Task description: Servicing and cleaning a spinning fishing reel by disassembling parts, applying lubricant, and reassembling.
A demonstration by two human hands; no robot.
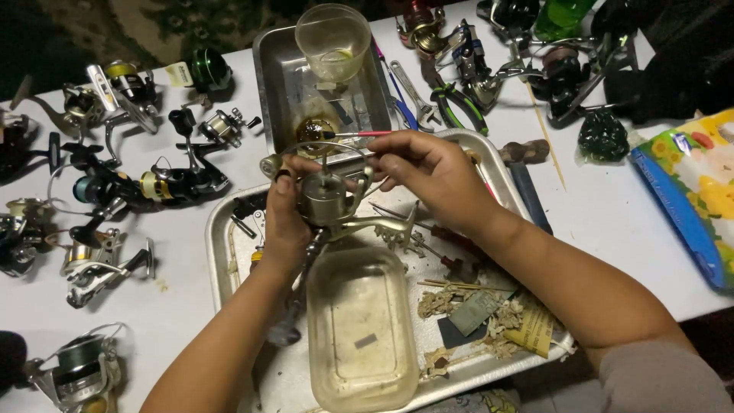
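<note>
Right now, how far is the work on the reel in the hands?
Done, it seems: the spool is off, since the reel shows a bare shaft. In hand: the left hand grips the reel over the tray, while the right hand holds a red-handled brush at its top. Left: small parts lie loose on the tray, and many other reels wait on the table.
</note>
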